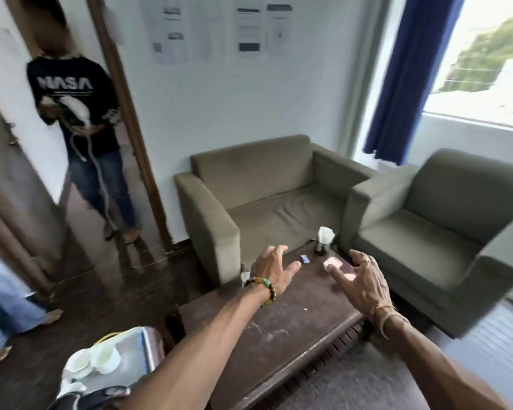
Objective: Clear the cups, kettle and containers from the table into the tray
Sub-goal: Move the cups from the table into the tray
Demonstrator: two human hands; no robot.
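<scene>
Cups (104,358) sit in your tray (144,341) at seven o'clock; your left hand (274,272) and right hand (362,279) hover empty, fingers spread, with the counter's (279,329) container (323,244), at twelve beyond them, uncleared.

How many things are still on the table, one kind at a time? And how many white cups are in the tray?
Dark holder with white paper: 1
Small blue packet: 1
Pale pink container: 1
White cups in the tray: 2 plain to see; another white shape nearer the camera is too hidden to tell
Total: 5
</scene>
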